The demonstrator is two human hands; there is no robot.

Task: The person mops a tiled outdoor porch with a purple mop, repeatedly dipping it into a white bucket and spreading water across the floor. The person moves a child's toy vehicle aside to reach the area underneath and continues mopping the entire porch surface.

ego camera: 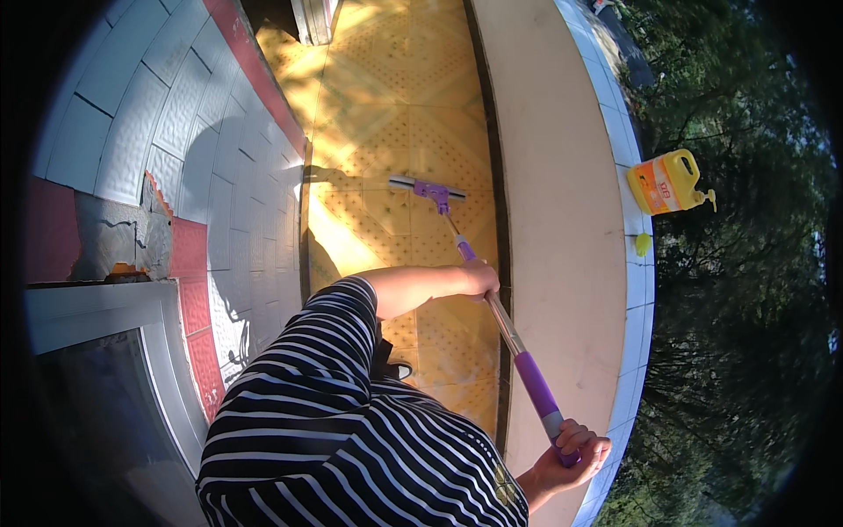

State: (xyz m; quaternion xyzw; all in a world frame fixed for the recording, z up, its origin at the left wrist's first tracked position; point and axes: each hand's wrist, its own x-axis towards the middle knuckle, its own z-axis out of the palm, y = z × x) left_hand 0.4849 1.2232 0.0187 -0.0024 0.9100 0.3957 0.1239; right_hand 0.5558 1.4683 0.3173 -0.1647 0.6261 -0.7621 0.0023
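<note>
A long-handled squeegee or flat mop with a purple and grey head [431, 190] extends forward over the yellow patterned tile floor [369, 125]; whether its head touches the tiles I cannot tell. My left hand [479, 278] is wrapped around the metal pole just behind its upper purple sleeve. At the pole's near end my right hand [574, 454] grips the purple handle [537, 382], beside the pale ledge. A yellow pump jug [664, 182] bearing writing stands on the tiled outer edge to the right. Near it lies a small yellow-green object [643, 245].
A broad pale parapet [560, 165] runs along the right, with trees [731, 296] beyond. On the left are a white brick-patterned tiled wall [244, 191] with a broken patch [118, 234] and a window frame [158, 329]. A white post [313, 23] stands ahead.
</note>
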